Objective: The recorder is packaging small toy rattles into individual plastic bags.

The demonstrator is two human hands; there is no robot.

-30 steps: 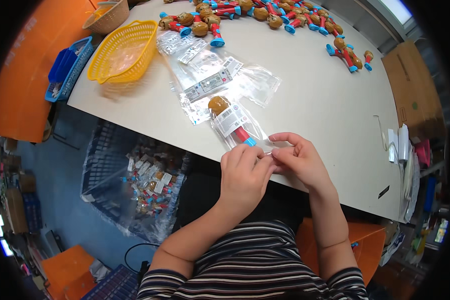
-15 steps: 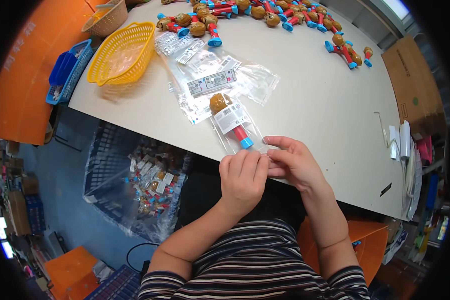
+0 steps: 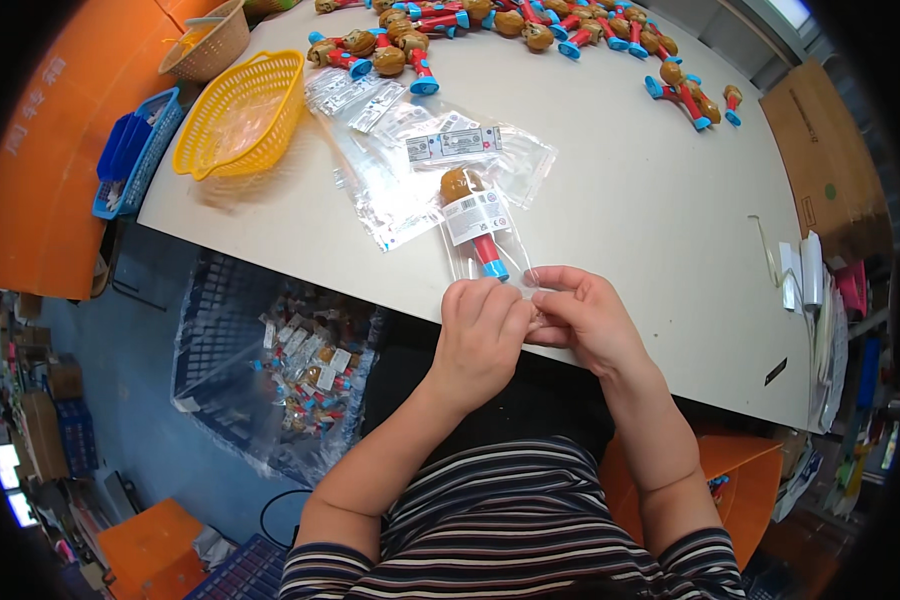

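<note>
A clear plastic bag (image 3: 516, 248) lies at the table's near edge with its far end toward the pile. Inside it is a small toy (image 3: 485, 246) with a brown rounded head, a red stem and a blue end; a white printed label covers its middle. My left hand (image 3: 480, 335) has its fingers curled closed on the bag's near end. My right hand (image 3: 590, 320) pinches the same end between thumb and fingers, just right of the left. The fingertips partly hide the bag's edge. Beyond the bagged toy lie several flat clear bags (image 3: 400, 180) with printed labels.
Several unbagged toys (image 3: 510, 25) are heaped at the table's far side. A yellow basket (image 3: 288, 110) stands at the left, near a blue basket (image 3: 160, 150). Below the table edge, a lined blue crate (image 3: 205, 330) holds bagged toys. A cardboard box (image 3: 825, 160) stands at right.
The bagged toy has straightened from a slant to nearly upright, its head shifting right and away. Both hands stay at the bag's near end, with my left arm slightly shifted.
</note>
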